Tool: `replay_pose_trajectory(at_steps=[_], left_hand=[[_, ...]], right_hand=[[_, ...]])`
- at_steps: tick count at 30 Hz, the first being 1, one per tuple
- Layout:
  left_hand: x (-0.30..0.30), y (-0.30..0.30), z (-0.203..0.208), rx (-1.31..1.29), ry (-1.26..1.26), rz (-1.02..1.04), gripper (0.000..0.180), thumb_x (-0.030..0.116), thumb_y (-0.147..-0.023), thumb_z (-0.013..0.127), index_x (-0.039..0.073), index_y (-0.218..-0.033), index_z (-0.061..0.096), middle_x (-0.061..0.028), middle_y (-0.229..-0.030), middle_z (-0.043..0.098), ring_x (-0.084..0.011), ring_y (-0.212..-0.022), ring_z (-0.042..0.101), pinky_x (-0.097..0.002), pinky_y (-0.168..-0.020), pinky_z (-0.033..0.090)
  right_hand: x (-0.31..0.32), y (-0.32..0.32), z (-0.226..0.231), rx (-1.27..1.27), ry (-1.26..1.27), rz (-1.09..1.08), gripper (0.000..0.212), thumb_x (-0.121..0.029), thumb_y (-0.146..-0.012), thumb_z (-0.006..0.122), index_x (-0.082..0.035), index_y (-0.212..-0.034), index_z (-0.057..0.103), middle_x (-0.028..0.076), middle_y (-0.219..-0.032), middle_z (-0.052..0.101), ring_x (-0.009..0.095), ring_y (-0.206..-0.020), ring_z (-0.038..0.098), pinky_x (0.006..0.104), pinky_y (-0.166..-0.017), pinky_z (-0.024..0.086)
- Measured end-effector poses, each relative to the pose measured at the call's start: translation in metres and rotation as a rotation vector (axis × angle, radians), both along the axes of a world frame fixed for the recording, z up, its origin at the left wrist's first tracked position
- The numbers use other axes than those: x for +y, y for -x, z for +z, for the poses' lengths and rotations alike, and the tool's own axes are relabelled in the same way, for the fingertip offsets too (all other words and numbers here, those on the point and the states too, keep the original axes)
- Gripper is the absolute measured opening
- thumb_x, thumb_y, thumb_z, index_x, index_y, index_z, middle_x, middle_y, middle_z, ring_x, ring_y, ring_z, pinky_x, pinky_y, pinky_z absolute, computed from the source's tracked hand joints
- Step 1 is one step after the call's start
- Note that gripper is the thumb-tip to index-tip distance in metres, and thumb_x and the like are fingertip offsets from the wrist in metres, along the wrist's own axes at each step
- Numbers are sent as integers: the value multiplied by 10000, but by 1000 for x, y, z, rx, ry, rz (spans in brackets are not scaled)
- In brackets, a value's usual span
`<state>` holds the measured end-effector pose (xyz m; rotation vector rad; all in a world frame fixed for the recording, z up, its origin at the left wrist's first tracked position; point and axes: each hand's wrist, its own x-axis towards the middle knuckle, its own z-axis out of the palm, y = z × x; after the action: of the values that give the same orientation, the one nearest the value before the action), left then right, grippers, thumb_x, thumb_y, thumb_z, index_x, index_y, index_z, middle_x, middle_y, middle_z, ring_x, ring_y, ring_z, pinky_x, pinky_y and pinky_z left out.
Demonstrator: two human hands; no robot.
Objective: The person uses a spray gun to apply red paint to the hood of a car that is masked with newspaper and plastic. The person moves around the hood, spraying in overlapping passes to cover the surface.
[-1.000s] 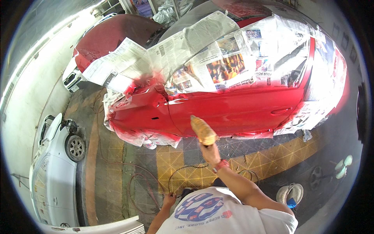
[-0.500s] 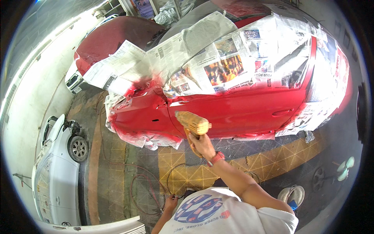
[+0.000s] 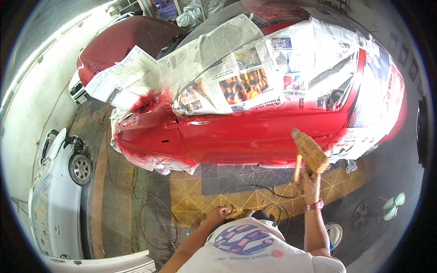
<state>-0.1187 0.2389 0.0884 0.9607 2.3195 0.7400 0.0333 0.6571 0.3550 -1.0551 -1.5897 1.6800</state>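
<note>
My right hand (image 3: 309, 184) grips a yellow, pistol-shaped heat gun (image 3: 312, 152) by its handle. The tool's grey nozzle points up and to the left, toward the red car door (image 3: 246, 136), and stands apart from it as far as I can see. A red band circles my right wrist. My left hand (image 3: 221, 214) is closed low in front of my body, over the yellow floor tiles; whatever lies inside its fingers is hidden. Newspaper sheets (image 3: 255, 63) cover the windows above the door, their lower edges stained red.
At left stands a silver car (image 3: 63, 204) with its front parts exposed. A red hose (image 3: 152, 195) and a dark cable (image 3: 273, 193) lie on the patterned floor. To my right are a white bucket (image 3: 334, 232) and a fan with pale green blades (image 3: 393, 204).
My right hand has carried the heat gun to the right along the car, from near the door's front to its rear part. My left hand has moved up and rightward.
</note>
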Motion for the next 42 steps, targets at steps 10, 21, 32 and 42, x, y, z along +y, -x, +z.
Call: replay_pose_trajectory(at_steps=[10, 21, 32, 42], left_hand=[[117, -5, 102, -161, -92, -248, 389, 439, -1025, 614, 126, -1197, 768, -125, -1136, 770, -333, -1040, 731, -440, -885, 579], [40, 3, 79, -237, -44, -119, 395, 442, -1022, 617, 122, -1189, 778, -145, -1189, 748, -352, -1098, 704, -440, -980, 547], [-168, 5, 14, -253, 298, 438, 451, 450, -969, 662, 136, -1282, 745, -216, -1201, 745, -390, -1140, 709, -457, -984, 552], [-320, -34, -37, -291, 219, 860, 504, 414, -962, 702, 52, -1312, 722, -207, -1231, 748, -373, -1163, 711, -428, -1030, 524]], right_hand=[[193, -130, -31, 12, -340, -469, 563, -469, -980, 737, -26, -1267, 541, 59, -1032, 583, 171, -967, 589, 347, -930, 483], [197, -93, -141, 213, 18, -636, 114, -178, -966, 670, -106, -961, 582, 44, -777, 566, 182, -570, 509, 327, -474, 433], [-115, 63, -168, 60, 275, -246, 355, -26, -960, 667, -52, -1309, 611, 4, -1000, 647, 114, -777, 552, 244, -682, 485], [-282, 237, -166, 182, -81, 345, 544, -85, -979, 719, 14, -1474, 517, 109, -1416, 634, 199, -1323, 578, 345, -1131, 446]])
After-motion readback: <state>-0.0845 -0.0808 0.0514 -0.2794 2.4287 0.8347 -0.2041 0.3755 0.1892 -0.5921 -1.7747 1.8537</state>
